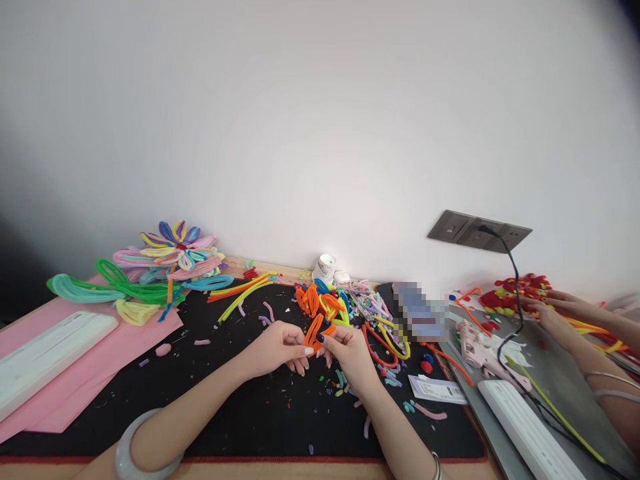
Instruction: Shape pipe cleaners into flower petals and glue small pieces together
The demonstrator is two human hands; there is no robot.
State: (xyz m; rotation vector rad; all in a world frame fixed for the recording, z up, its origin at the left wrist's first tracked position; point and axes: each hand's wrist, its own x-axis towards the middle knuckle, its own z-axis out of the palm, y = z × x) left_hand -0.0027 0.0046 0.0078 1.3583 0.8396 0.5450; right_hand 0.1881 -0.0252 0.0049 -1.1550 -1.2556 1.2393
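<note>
Both hands meet over the black mat, holding an orange pipe-cleaner piece [314, 331] bent into narrow loops. My left hand [284, 347] pinches its lower left side between thumb and fingers. On its right side, my right hand [346, 348], with a dark thumbnail, grips the same piece. Just behind them lies a pile of looped orange, yellow and blue pipe-cleaner pieces [320, 300]. Straight orange and yellow pipe cleaners [245, 291] rest to the left of that pile.
Flower-like pipe-cleaner bundles [180, 250] and a white lamp-like bar [55, 357] are on pink sheets [100, 383] at left. Scraps dot the black mat [240, 413]. At right are a phone [420, 312], a pink glue gun [483, 350], a cable and another person's hands [560, 320].
</note>
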